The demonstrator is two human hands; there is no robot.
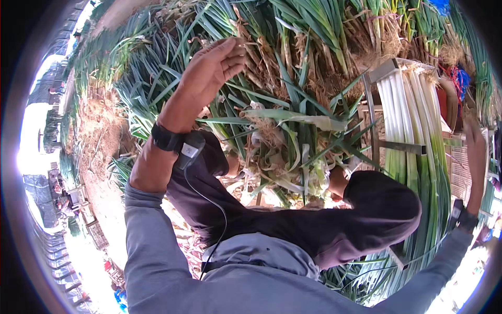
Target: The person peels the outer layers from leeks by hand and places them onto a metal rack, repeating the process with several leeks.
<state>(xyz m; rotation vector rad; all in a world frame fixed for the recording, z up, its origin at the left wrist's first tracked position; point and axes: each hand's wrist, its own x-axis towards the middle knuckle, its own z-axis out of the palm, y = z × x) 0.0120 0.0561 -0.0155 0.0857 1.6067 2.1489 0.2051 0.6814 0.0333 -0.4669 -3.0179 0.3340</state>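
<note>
My left hand point(222, 60) is raised over a heap of long green onions point(251, 36), its fingers curled in. Whatever those fingers may hold is hidden. Out at the right rim my right hand point(474, 138) is blurred and narrow, and its fingers do not show clearly. Between it and my knee, a bundle of cleaned long onions point(413, 115) lies in a metal frame point(374, 118), white stems at the far end and green leaves toward me. Loose peeled leaves and scraps point(282, 141) are piled in front of me, between my bent legs.
More rooty, uncleaned onion bunches point(381, 31) stand along the far side. A woven crate point(461, 162) sits by the frame at right. Bare soil point(99, 146) runs along the left. A cable point(222, 209) trails from the device on my left wrist point(189, 149) down to my waist.
</note>
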